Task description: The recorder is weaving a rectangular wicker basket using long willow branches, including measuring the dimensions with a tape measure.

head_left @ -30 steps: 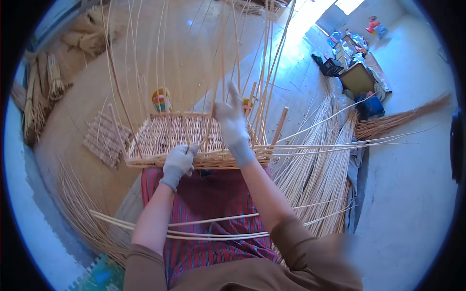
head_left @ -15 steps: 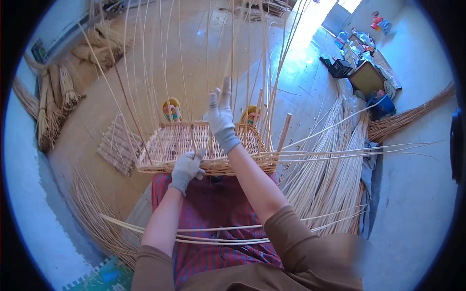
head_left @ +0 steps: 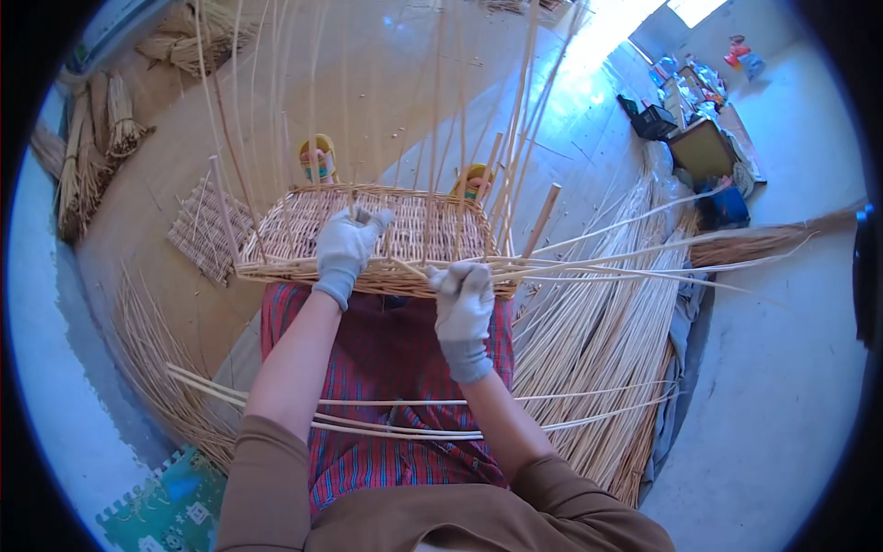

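Observation:
A partly woven wicker basket [head_left: 299,221] rests on my lap, its long pale stakes standing up around the low wall. My gloved left hand [head_left: 348,248] is closed at the near wall, seemingly round one upright stake. To its right, my gloved right hand [head_left: 463,308] is a fist round a pale wicker rod [head_left: 407,268], whose end slants up-left toward the wall. Several loose rods [head_left: 607,270] trail from the basket's right corner. Thick wooden posts [head_left: 543,221] stand at the corners. Inside the fists, the fingertips are hidden.
Long pale rods [head_left: 589,350] lie in a heap at my right. Across my lap run a few more rods [head_left: 405,432]. A woven square panel [head_left: 212,230] lies on the floor at left, with bundles of stalks [head_left: 92,156] by the wall. Cluttered boxes [head_left: 699,147] stand far right.
My right hand has come down from its raised, spread pose and closed on a rod. My left hand has moved up along the near wall. The view has shifted slightly.

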{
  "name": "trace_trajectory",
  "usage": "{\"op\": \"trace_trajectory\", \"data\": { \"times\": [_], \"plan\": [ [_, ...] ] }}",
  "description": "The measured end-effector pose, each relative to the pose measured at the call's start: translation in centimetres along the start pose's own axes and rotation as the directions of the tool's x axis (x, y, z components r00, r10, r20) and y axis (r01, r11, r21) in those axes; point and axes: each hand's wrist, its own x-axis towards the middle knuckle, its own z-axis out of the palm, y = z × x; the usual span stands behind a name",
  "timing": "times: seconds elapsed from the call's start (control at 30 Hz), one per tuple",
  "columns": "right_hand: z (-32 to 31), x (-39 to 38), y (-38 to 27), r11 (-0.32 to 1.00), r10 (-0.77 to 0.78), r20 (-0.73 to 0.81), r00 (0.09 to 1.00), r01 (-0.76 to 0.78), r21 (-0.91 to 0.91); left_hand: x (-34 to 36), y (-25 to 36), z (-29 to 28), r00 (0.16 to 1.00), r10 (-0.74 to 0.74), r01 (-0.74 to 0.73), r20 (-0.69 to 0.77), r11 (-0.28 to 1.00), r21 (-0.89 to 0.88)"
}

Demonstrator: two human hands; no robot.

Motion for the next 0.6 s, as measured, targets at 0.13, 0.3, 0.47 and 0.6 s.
{"op": "trace_trajectory", "data": {
  "times": [0.13,0.3,0.47,0.6],
  "plan": [
    [-3.5,1.8,-4.4,0.928,0.284,-0.307,0.908,-0.341,-0.15,-1.7,2.2,-0.5,0.983,0.086,-0.124,-0.165,0.964,-0.237],
    [-10.3,2.7,-8.5,0.974,0.064,-0.244,0.968,-0.113,-0.195,-4.0,4.0,1.3,0.958,0.282,-0.257,0.062,0.931,-0.258],
    [-4.6,7.0,-8.7,0.77,0.027,-0.081,0.996,-0.072,-0.634,-5.0,2.8,6.5,0.852,-0.108,0.185,0.512,0.977,-0.102],
    [6.1,15.9,-3.4,0.015,-0.09,0.471,0.878,0.474,-0.881,-5.6,1.8,7.2,0.961,0.162,-0.177,0.224,0.983,0.049]
  ]
}}
